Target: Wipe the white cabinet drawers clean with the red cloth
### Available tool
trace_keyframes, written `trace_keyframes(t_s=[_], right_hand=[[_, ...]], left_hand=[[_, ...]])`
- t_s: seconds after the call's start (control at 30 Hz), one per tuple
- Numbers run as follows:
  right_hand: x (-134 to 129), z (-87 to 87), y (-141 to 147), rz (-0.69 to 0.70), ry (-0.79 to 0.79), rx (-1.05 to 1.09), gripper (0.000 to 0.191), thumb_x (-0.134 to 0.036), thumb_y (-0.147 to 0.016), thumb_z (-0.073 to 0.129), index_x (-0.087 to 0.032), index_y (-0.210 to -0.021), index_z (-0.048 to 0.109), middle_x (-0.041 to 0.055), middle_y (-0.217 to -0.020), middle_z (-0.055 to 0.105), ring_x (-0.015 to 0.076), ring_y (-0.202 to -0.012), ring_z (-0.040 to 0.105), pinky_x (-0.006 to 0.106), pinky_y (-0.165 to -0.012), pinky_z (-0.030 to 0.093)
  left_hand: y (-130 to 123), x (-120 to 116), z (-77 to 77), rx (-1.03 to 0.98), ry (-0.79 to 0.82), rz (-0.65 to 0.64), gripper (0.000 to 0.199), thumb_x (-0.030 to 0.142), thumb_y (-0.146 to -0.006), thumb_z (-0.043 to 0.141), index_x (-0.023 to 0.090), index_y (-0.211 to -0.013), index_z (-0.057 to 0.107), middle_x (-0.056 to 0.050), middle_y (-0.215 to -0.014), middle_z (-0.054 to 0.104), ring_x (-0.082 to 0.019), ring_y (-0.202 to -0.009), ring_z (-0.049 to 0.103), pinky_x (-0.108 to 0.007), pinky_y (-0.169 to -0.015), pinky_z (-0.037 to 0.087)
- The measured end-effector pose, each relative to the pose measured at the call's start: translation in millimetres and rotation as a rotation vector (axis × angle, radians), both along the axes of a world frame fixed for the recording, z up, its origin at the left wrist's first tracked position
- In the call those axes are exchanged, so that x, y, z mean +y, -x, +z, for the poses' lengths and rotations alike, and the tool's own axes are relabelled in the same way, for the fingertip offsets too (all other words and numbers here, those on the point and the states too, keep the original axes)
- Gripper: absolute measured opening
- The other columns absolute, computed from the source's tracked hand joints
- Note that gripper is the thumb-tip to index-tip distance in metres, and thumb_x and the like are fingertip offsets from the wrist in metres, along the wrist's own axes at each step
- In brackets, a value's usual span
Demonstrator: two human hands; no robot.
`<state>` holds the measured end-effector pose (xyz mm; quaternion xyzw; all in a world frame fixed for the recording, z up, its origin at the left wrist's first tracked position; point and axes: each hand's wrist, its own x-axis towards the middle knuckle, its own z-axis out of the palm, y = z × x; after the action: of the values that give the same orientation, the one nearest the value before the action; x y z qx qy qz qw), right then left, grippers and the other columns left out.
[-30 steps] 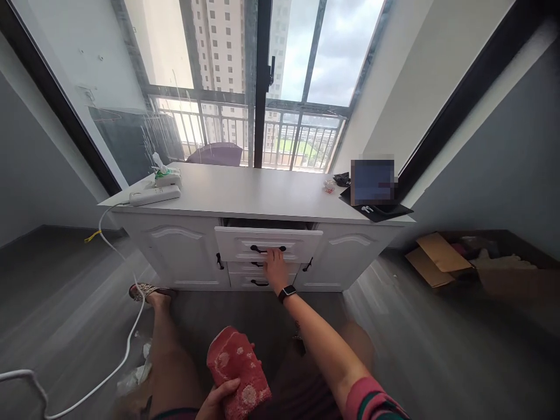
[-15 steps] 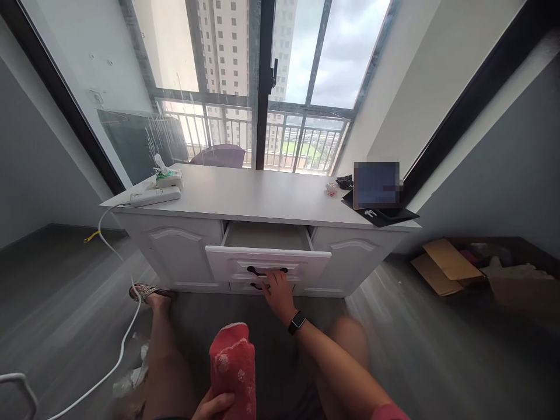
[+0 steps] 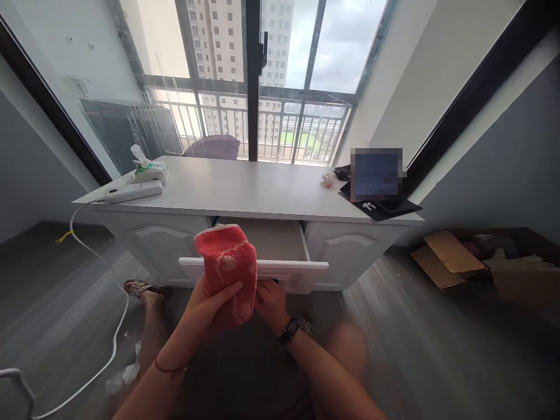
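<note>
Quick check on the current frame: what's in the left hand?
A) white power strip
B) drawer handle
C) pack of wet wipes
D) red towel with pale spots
D: the left hand grips a folded red towel with pale spots, raised in front of the open top drawer; the power strip and the wipes pack lie on the cabinet top, apart from both hands.

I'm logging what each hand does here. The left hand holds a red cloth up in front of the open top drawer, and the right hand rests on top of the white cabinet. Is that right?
Not quite. The head view shows the right hand low at the front panel of the open top drawer, not on top of the white cabinet. The left hand does hold the red cloth up in front of that drawer.
</note>
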<state>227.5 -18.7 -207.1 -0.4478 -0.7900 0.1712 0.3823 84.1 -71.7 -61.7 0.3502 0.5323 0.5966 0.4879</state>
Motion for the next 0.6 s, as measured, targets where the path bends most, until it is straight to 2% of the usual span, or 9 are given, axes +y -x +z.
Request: trace_keyframes(t_s=[0.1, 0.17, 0.23, 0.3, 0.37, 0.43, 0.5, 0.6], right_hand=[[-10.1, -1.3, -3.6, 0.040, 0.004, 0.040, 0.028, -0.033, -0.094, 0.044, -0.024, -0.098, 0.070, 0.0092, -0.091, 0.071, 0.0231, -0.089, 0.061, 0.037, -0.081, 0.045], [-16.4, -3.1, -6.2, 0.058, 0.020, 0.052, 0.029, -0.036, -0.094, 0.044, -0.025, -0.100, 0.070, 0.0093, -0.093, 0.071, 0.0233, -0.090, 0.062, 0.038, -0.081, 0.045], [-22.4, -4.6, -8.2, 0.071, 0.045, 0.054, 0.030, -0.037, -0.093, 0.044, -0.025, -0.100, 0.070, 0.0095, -0.093, 0.071, 0.0236, -0.090, 0.062, 0.039, -0.081, 0.046], [-28.1, -5.1, -9.3, 0.080, 0.063, 0.060, 0.029, -0.037, -0.093, 0.044, -0.026, -0.099, 0.071, 0.0091, -0.093, 0.071, 0.0233, -0.089, 0.062, 0.039, -0.080, 0.046], [-33.0, -4.1, -9.8, 0.087, 0.073, 0.073, 0.029, -0.035, -0.093, 0.044, -0.026, -0.098, 0.071, 0.0087, -0.092, 0.071, 0.0229, -0.087, 0.062, 0.039, -0.080, 0.047], [-36.3, -2.2, -10.4, 0.094, 0.075, 0.088, 0.030, -0.034, -0.093, 0.043, -0.026, -0.098, 0.071, 0.0084, -0.091, 0.072, 0.0228, -0.087, 0.063, 0.039, -0.079, 0.047], [-37.5, -0.3, -11.2, 0.100, 0.069, 0.097, 0.030, -0.033, -0.093, 0.043, -0.026, -0.099, 0.071, 0.0083, -0.092, 0.072, 0.0229, -0.087, 0.063, 0.039, -0.079, 0.047], [-37.0, 1.2, -12.1, 0.111, 0.043, 0.085, 0.031, -0.031, -0.094, 0.042, -0.025, -0.101, 0.071, 0.0083, -0.094, 0.072, 0.0229, -0.088, 0.063, 0.039, -0.080, 0.047]], left_hand=[[12.8, 30.7, 20.0, 0.483, -0.239, 0.098, 0.029, 0.028, -0.059, 0.077, 0.017, -0.083, 0.065, -0.004, -0.080, 0.065, -0.022, -0.078, 0.059, -0.032, -0.074, 0.050], [15.7, 51.0, 29.3, 0.802, -0.393, 0.082, 0.020, 0.025, -0.067, 0.069, 0.018, -0.085, 0.062, -0.004, -0.090, 0.061, -0.021, -0.085, 0.057, -0.032, -0.079, 0.047], [10.5, 71.5, 35.0, 1.065, -0.463, -0.072, 0.013, 0.018, -0.073, 0.058, 0.018, -0.086, 0.060, -0.005, -0.093, 0.056, -0.020, -0.085, 0.055, -0.032, -0.079, 0.046], [-2.1, 91.9, 34.2, 1.234, -0.457, -0.293, 0.022, 0.011, -0.074, 0.049, 0.017, -0.091, 0.061, -0.005, -0.092, 0.052, -0.018, -0.080, 0.054, -0.030, -0.075, 0.045], [-18.5, 111.6, 25.1, 1.309, -0.429, -0.499, 0.034, 0.005, -0.071, 0.047, 0.018, -0.098, 0.063, -0.005, -0.092, 0.052, -0.018, -0.078, 0.055, -0.029, -0.074, 0.044], [-34.2, 129.1, 8.6, 1.291, -0.386, -0.651, 0.041, 0.003, -0.066, 0.050, 0.020, -0.100, 0.066, -0.006, -0.094, 0.054, -0.019, -0.078, 0.056, -0.028, -0.075, 0.043], [-46.0, 142.5, -11.5, 1.190, -0.291, -0.789, 0.037, 0.005, -0.062, 0.058, 0.021, -0.094, 0.069, -0.006, -0.093, 0.060, -0.019, -0.075, 0.058, -0.028, -0.074, 0.043], [-55.5, 152.7, -40.6, 0.946, -0.027, -1.051, 0.028, 0.019, -0.058, 0.071, 0.023, -0.085, 0.073, -0.004, -0.086, 0.070, -0.022, -0.074, 0.061, -0.029, -0.071, 0.045]])
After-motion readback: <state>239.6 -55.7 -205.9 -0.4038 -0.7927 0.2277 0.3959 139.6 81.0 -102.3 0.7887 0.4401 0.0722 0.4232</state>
